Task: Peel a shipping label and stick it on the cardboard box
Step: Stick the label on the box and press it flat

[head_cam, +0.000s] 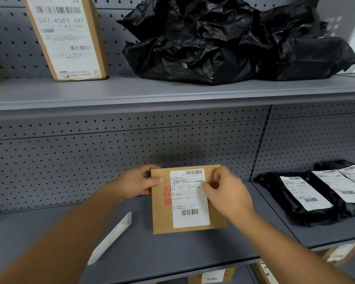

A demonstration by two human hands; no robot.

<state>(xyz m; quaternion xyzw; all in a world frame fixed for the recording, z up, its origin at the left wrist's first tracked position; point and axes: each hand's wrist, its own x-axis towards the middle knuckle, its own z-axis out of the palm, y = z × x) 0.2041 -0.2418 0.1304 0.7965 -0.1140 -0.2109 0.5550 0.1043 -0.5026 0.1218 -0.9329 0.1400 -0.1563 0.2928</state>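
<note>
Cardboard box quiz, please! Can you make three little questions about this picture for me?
1. True or false: the shipping label is already lying on the cardboard box.
2. Which hand grips the box's left edge: A) left hand B) right hand?
3. Fill in: the white strip lies on the shelf, to the ____ of the box.

Key: 1 true; 2 A; 3 left.
</note>
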